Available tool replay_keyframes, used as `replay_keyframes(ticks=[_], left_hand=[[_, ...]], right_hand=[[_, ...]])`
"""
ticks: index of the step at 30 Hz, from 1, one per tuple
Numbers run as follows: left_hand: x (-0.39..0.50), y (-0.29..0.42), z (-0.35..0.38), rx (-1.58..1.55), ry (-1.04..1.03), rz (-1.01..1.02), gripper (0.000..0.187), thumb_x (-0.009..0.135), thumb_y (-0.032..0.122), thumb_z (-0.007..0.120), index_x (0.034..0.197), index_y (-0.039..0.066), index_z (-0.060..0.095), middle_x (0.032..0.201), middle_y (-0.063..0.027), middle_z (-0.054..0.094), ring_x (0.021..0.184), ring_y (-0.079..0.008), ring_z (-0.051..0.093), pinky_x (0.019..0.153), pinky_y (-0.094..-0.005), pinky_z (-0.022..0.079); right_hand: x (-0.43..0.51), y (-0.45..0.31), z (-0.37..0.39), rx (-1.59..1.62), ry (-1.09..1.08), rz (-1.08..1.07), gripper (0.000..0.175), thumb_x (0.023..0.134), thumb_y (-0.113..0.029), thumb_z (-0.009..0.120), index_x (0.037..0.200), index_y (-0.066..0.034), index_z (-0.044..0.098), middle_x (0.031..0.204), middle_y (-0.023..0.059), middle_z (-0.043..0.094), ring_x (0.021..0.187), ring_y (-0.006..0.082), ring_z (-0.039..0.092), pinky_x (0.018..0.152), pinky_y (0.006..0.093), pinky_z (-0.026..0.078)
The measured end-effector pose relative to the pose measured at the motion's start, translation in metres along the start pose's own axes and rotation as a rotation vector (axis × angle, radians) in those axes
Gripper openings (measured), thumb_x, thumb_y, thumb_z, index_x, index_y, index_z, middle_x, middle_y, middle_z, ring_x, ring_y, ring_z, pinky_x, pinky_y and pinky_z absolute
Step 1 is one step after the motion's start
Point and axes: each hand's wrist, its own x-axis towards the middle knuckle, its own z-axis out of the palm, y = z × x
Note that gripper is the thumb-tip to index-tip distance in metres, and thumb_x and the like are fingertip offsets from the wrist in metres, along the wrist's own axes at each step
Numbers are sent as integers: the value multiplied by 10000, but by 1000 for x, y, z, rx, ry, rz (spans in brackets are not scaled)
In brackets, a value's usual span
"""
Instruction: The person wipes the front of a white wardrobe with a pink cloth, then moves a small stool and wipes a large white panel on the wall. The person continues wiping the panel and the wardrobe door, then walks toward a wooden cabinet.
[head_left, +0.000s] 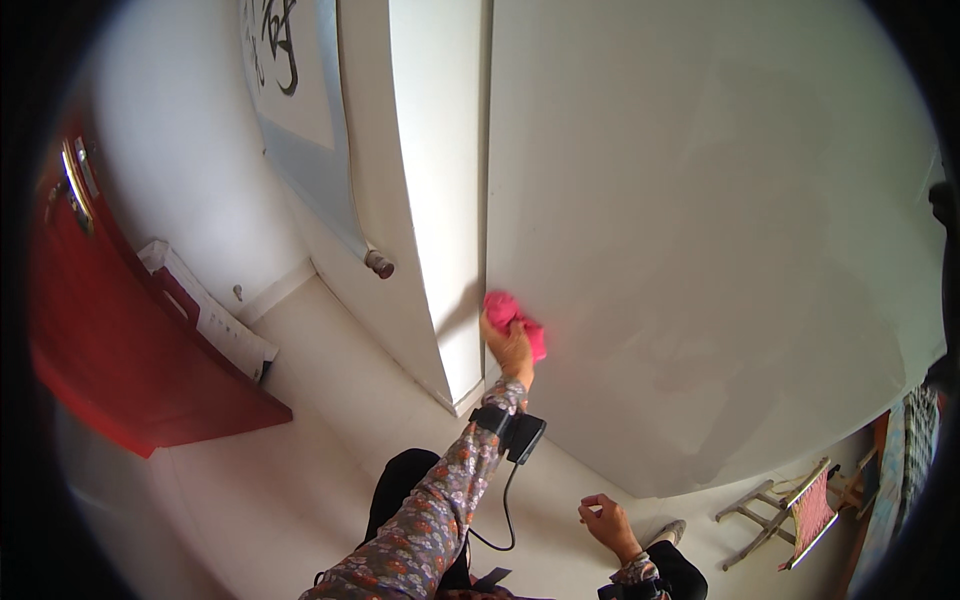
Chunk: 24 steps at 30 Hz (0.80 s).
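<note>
My left hand (513, 348) presses a bunched pink cloth (501, 306) against the smooth pale panel (675, 225), right at its left edge beside the white wall corner. The fingers are closed around the cloth, and the arm in a floral sleeve with a black strapped device reaches up to it. Low on the right, my right hand (609, 523) hangs above the floor near my knee, fingers loosely curled, with nothing seen in it.
A red door (135, 322) stands at the left, with a paper bag (217, 322) behind it. A hanging calligraphy scroll (307, 150) ends in a roller. A folding stool (810, 510) with a pink woven seat stands at lower right, near a bed-like edge with patterned fabric.
</note>
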Motion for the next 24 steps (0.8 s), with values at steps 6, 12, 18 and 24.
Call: replay_keyframes(ticks=[6, 12, 18, 24], left_hand=[[-4, 86, 45, 207, -118, 513, 550, 797, -71, 516, 1332, 21, 436, 1176, -149, 484, 1127, -315, 449, 1018, -442, 375], [-8, -4, -4, 394, 85, 357, 584, 792, -67, 468, 1366, 19, 403, 1186, -156, 501, 1124, -316, 492, 1040, -396, 374], [-16, -143, -74, 428, 267, -1, 582, 779, 2, 505, 1351, -33, 401, 1253, -240, 505, 1173, -409, 480, 1041, -454, 372], [-36, -208, -111, 341, 342, -362, 517, 801, -21, 503, 1314, -11, 434, 1234, -187, 548, 1146, -333, 544, 1022, -407, 412]], right_hand=[[-7, -10, 6, 16, -61, -20, 221, 878, -178, 668, 1005, 1, 636, 845, 127, 709, 719, 232, 718, 663, 327, 559], [-5, -29, 14, -15, -131, 35, 227, 895, -154, 660, 1035, 22, 629, 881, 120, 715, 753, 202, 726, 665, 299, 563], [-6, -40, 20, 1, -200, 181, 242, 895, -153, 658, 1066, 16, 629, 829, 120, 714, 764, 196, 725, 675, 294, 561], [-23, -42, 17, 18, -211, 216, 236, 892, -136, 660, 1072, 12, 630, 830, 120, 715, 775, 196, 726, 686, 294, 565]])
